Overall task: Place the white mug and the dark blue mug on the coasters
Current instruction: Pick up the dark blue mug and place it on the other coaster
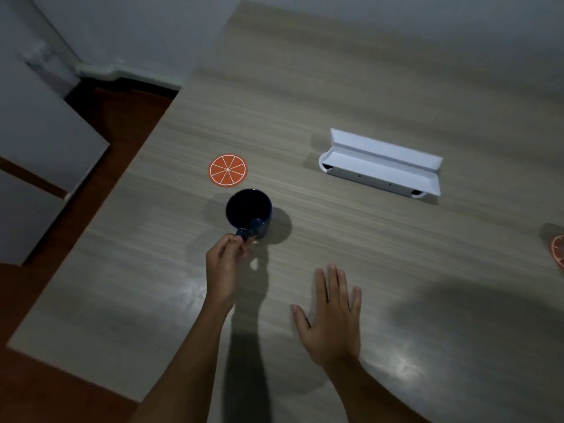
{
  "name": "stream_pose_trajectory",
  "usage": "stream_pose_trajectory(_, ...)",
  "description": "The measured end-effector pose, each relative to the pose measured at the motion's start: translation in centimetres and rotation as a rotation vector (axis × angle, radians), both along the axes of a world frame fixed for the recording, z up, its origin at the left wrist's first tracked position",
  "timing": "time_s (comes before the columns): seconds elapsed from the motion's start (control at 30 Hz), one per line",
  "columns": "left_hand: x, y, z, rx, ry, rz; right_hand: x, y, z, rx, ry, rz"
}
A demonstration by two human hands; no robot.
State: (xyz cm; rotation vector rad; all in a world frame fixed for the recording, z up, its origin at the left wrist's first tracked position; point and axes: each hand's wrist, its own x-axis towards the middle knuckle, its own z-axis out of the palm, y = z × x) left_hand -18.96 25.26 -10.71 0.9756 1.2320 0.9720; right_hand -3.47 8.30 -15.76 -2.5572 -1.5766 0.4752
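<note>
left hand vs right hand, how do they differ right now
The left hand is curled, its fingers pinching the handle of the dark blue mug; the right hand is open and flat, palm down, holding nothing. The left hand reaches farther forward, near the orange coaster; the right hand sits closer to the person. Both are bare and over the wooden table.

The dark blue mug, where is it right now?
The dark blue mug sits left of centre in the head view, just short of the orange-slice coaster, with the left hand gripping its handle.
</note>
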Motion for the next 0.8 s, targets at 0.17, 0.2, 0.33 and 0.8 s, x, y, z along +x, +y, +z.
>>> stream_pose_trajectory(0.17,1.1,4.3,-0.2,-0.008,-0.054,0.135,0.1,0.2,-0.4,-0.011,-0.023,-0.005)
stream_pose_trajectory(0.2,1.3,5.3,-0.1,-0.012,-0.054,0.158,0.1,0.2,-0.5,-0.007,-0.022,-0.008)
stream_pose_trajectory(0.33,1.8,9.1,0.6,-0.05,-0.078,0.26,0.2,0.1,-0.9,0.004,-0.028,-0.016)
stream_pose_trajectory(0.8,3.0,15.2,0.7,-0.054,0.005,0.343,0.2,0.2,-0.8,0.002,-0.016,-0.027)
